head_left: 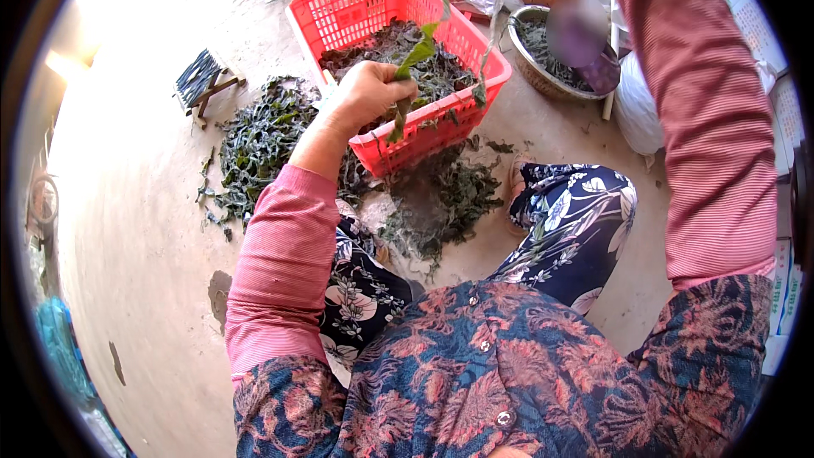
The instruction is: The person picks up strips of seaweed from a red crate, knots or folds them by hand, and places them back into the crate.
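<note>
The left hand (pixel 363 95) has its grip closed on a green leaf (pixel 416 54), pinched between thumb and fingers above the near part of a red crate. The leaf is long and narrow where it shows: bright, fresh green above the fingers, with a darker, limp end drooping below them. The right arm runs up past the upper edge of the view, so I cannot tell what its grip is doing.

Just right of the leaf, a thin, pale stem (pixel 492 32) hangs down from the upper edge, with a small, shrivelled leaf near its lower end. Beneath lies the red crate (pixel 346 13), slatted plastic, partly filled with dull, crumpled, dark green leaves (pixel 373 42).

On the floor (pixel 153 229), a spread of curled, darker leaves (pixel 264 140) lies to the crate's left, and another wilted heap (pixel 454 199) sits between the person's legs, in dark floral trousers (pixel 570 220). Farther out are a small stool (pixel 205 80) at the left, and at the right a round basket (pixel 543 83) of leaves beside a white bag (pixel 638 110).
</note>
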`<state>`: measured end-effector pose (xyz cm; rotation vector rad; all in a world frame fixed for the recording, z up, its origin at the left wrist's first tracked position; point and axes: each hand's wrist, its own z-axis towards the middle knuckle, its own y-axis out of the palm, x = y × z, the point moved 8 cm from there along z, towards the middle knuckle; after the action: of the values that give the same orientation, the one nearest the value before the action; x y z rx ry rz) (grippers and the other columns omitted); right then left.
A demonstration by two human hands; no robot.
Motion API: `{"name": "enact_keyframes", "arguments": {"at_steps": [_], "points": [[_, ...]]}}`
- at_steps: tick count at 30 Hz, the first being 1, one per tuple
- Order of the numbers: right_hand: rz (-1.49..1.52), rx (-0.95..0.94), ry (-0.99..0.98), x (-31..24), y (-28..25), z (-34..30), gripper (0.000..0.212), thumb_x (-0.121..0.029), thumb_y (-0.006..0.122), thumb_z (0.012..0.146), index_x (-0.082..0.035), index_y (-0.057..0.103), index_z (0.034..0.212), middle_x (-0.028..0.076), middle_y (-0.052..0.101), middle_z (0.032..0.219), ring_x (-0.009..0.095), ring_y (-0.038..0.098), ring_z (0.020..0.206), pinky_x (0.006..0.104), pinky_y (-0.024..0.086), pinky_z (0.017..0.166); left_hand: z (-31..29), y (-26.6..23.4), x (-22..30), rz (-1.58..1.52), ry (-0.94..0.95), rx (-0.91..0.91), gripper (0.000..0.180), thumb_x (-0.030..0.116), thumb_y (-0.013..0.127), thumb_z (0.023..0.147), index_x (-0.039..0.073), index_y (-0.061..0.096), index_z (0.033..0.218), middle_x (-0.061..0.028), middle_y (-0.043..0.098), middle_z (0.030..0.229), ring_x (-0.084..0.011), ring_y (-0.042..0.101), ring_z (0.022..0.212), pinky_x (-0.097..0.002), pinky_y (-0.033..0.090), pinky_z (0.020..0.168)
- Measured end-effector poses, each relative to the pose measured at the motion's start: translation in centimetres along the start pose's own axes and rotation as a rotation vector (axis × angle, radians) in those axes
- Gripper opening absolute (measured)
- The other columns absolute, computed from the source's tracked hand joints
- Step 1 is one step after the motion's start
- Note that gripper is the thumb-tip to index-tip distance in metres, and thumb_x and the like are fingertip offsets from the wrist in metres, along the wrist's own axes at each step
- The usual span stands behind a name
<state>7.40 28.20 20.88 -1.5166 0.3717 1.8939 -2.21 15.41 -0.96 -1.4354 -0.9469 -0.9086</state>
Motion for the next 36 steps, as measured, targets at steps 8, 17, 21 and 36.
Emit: {"name": "enact_keyframes", "arguments": {"at_steps": [8,17,21,36], "points": [[-0.258,-0.333,0.152,11.7,6.1,-8.9,0.060,-0.016,0.068,0.066,-0.006,0.044,0.121,0.020,0.049,0.108,0.023,0.046,0.104,0.0302,0.038,0.088,-1.6,0.3,2.8,-0.770,-0.027,0.034,0.020,0.019,0.054,0.085,0.000,0.058,0.090,-0.0096,0.063,0.075,-0.0179,0.062,0.069,-0.0307,0.052,0.064],[0.356,-0.294,0.432,16.0,13.0,-15.7,0.035,-0.025,0.063,0.077,-0.002,0.057,0.102,0.001,0.057,0.095,0.006,0.050,0.085,0.0218,0.038,0.082,-1.9,0.2,3.0,-0.790,-0.006,0.199,0.021,0.020,0.056,0.084,0.000,0.058,0.092,-0.0114,0.063,0.078,-0.0182,0.063,0.066,-0.0291,0.053,0.060],[0.286,-0.170,0.518,16.8,11.5,-16.6,0.030,-0.027,0.062,0.079,-0.005,0.058,0.100,-0.003,0.059,0.087,0.004,0.051,0.078,0.0212,0.041,0.073,-2.0,-1.5,2.6,-0.831,0.044,0.233,0.022,0.020,0.054,0.085,0.000,0.058,0.093,-0.0130,0.063,0.079,-0.0184,0.063,0.067,-0.0267,0.053,0.059],[0.707,0.279,0.427,16.4,8.5,-17.1,0.011,-0.015,0.057,0.082,-0.006,0.058,0.088,0.000,0.060,0.077,0.005,0.055,0.065,0.0184,0.046,0.058,-2.6,-3.8,0.7,-1.052,0.135,0.422,0.025,0.024,0.057,0.083,0.002,0.059,0.095,-0.0093,0.063,0.082,-0.0199,0.061,0.074,-0.0327,0.050,0.068]]}}
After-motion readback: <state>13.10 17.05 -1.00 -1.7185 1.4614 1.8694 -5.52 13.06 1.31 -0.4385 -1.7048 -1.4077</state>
